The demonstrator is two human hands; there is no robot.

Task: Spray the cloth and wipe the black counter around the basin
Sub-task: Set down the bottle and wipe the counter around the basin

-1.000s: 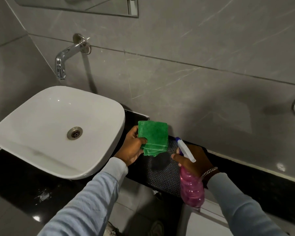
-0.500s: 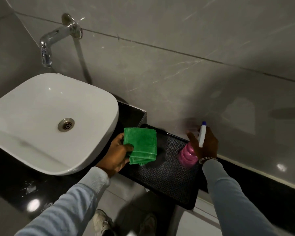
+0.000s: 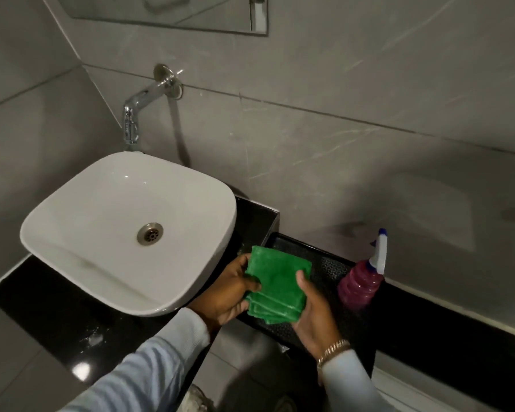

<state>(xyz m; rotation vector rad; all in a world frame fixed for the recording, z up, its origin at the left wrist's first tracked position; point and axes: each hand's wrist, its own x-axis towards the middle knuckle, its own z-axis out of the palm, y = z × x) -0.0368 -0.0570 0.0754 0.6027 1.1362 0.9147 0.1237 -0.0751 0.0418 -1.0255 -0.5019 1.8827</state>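
You hold the folded green microfibre cloth (image 3: 277, 285) with both hands, just right of the white square ceramic basin (image 3: 125, 230). Your left hand (image 3: 231, 295) is closed on the cloth's left edge, thumb on top, fingers under. Your right hand (image 3: 312, 315) cups the cloth from below on its right side, thumb pressed on the top face. The cloth is folded into several layers, edges stacked at its near side, and sits above the black textured tray (image 3: 327, 273), not resting on it as far as you can tell.

The pink ribbed plastic spray bottle (image 3: 359, 288) with white trigger head and blue nozzle tip stands upright at the tray's right end, against the wall, apart from both hands. No label or readable writing on the bottle, cloth or basin.

The glossy black stone counter (image 3: 51, 315) runs under and left of the basin; whitish smears (image 3: 94, 340) near its front edge. The chrome wall tap (image 3: 144, 101) hangs above the basin's back rim. The round metal drain (image 3: 150, 233) sits in the basin's middle. 1 metal-link bracelet (image 3: 333, 350) on your right wrist. Pale blue sleeves (image 3: 149, 370) on both arms.
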